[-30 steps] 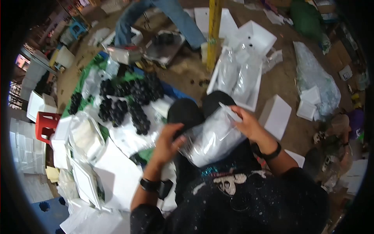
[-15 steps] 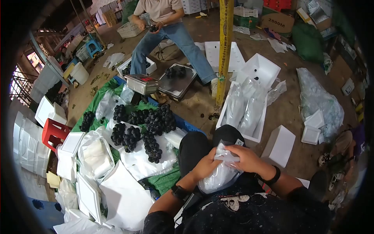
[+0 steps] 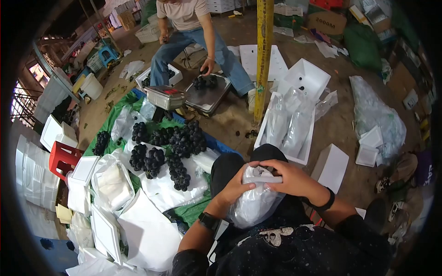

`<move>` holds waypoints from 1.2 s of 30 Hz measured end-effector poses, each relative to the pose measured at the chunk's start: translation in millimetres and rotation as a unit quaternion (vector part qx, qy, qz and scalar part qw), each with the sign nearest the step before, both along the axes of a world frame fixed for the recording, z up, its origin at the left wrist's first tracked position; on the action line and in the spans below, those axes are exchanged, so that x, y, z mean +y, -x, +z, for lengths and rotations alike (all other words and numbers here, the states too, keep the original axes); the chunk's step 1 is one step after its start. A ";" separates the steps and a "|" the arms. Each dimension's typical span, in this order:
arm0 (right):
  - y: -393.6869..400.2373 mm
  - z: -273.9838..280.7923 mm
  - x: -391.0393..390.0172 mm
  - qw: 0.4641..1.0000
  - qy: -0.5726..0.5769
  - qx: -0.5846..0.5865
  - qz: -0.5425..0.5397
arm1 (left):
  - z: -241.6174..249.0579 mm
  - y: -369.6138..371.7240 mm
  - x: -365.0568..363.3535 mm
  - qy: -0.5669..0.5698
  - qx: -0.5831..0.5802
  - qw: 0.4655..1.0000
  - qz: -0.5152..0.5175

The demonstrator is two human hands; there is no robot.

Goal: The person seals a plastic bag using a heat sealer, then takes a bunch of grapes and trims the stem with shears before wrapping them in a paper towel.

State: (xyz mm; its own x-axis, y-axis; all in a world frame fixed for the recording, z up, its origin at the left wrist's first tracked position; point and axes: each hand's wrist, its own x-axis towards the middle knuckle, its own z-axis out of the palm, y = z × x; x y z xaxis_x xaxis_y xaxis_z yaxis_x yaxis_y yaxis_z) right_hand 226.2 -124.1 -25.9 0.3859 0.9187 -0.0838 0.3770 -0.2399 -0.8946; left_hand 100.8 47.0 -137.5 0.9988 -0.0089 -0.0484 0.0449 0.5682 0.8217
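A clear plastic bag (image 3: 255, 204) with white wrapping inside rests on my lap, its rim folded round the top. On its left side, my left hand (image 3: 238, 186) grips the upper edge with the thumb in front. My right hand (image 3: 291, 179) holds the opposite side, thumb also across the front. What lies inside the white wrapping is hidden. Dark grape bunches (image 3: 177, 140) lie on white sheets to the left of my knees. Beyond my right knee, a white foam box (image 3: 301, 158) contains several similar wrapped bundles (image 3: 297, 131).
A yellow pole (image 3: 264, 60) stands ahead of me. Across from me sits a person (image 3: 184, 18), one hand at grapes on a scale (image 3: 209, 99). Foam lids (image 3: 105, 233) and white sheets (image 3: 149, 234) lie at left; a foam block (image 3: 330, 168) is at right.
My hands have shifted from the bag's gathered top to both sides of its rim, which is now wider and rounder. The person opposite has reached down to the grapes on the scale.
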 end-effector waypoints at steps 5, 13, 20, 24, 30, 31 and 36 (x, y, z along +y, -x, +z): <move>12.5 -19.1 -31.9 0.998 0.025 -0.035 -0.054 | -2.7 -1.5 3.5 -0.007 -0.007 1.000 0.006; 30.1 -28.3 -4.3 0.971 -0.079 -0.223 -0.029 | -2.0 19.3 11.6 0.067 -0.029 0.996 0.053; 40.2 -16.3 32.9 0.975 -0.105 -0.197 -0.008 | -7.7 39.9 17.6 0.084 -0.055 0.988 0.120; 49.0 -11.4 32.6 0.967 -0.125 -0.221 0.009 | -13.2 54.7 26.5 0.079 -0.052 0.987 0.130; 48.8 -6.7 41.8 0.963 -0.115 -0.239 0.048 | -30.0 61.5 37.8 0.095 -0.031 0.988 0.115; 49.7 -5.4 42.4 0.963 -0.116 -0.240 0.047 | -32.1 62.9 38.6 0.097 -0.029 0.988 0.112; 57.8 -3.7 38.0 0.939 -0.204 -0.270 0.060 | 0.3 67.6 44.3 0.058 -0.057 0.997 0.018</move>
